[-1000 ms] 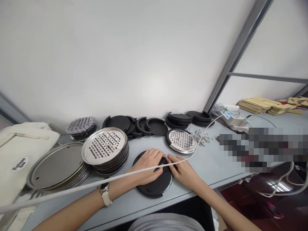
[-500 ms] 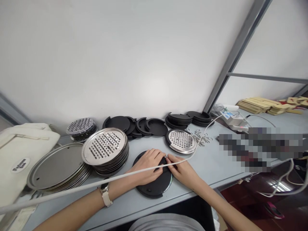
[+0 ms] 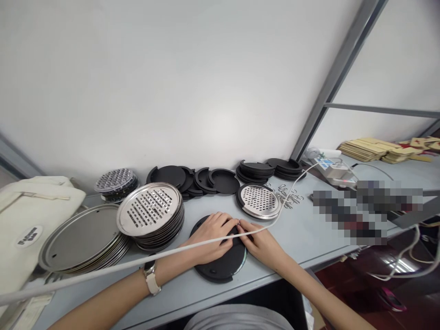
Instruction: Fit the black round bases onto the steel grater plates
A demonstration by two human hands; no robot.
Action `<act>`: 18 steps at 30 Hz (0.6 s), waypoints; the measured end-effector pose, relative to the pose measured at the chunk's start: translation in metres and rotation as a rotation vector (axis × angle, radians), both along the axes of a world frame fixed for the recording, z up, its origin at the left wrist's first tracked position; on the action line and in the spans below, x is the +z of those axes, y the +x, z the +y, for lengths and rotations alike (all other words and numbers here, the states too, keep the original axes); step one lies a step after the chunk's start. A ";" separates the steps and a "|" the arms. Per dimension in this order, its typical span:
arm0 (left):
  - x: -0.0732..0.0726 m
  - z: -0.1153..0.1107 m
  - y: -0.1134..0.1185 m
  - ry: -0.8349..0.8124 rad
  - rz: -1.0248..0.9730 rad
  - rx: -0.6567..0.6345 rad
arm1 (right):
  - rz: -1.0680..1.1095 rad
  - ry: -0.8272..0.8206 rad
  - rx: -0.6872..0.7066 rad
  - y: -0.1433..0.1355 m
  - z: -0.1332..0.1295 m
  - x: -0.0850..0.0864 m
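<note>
A black round grater holder (image 3: 225, 268) lies on the table in front of me, a thin shiny rim showing along its right side. My left hand (image 3: 210, 236) rests over its upper left part, fingers bent and gripping it. At the holder's upper right edge, my right hand (image 3: 259, 243) has its thumb and fingertips pinched together, close to the left fingertips. What the pinch holds is too small and hidden to tell. Just beyond is a perforated metal grater disc (image 3: 260, 200) in a black holder, with small metal clips (image 3: 290, 198) scattered beside it.
Stacked slotted metal discs (image 3: 149, 211) and larger plain metal discs (image 3: 82, 236) stand at left, beside a cream bag (image 3: 37, 206). More black holders (image 3: 223, 182) line the wall. A white cable (image 3: 137, 262) crosses before my arms. Wooden pieces (image 3: 364, 149) are stacked far right.
Both hands stay almost in place on the black holder; the right fingertips have shifted very slightly. The blurred-out area at the right has changed a little.
</note>
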State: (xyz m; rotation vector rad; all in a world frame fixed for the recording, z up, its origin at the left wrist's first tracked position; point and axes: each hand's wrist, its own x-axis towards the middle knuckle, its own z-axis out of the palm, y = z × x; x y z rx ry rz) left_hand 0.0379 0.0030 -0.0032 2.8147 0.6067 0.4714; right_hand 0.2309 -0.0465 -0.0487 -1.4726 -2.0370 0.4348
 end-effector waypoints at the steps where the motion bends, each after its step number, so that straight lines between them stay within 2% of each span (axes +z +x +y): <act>1: 0.000 0.000 0.000 0.003 0.004 0.000 | -0.001 0.002 0.000 0.000 0.000 0.000; 18: 0.002 0.000 0.000 0.017 0.001 0.001 | 0.013 -0.005 -0.001 0.001 -0.002 0.000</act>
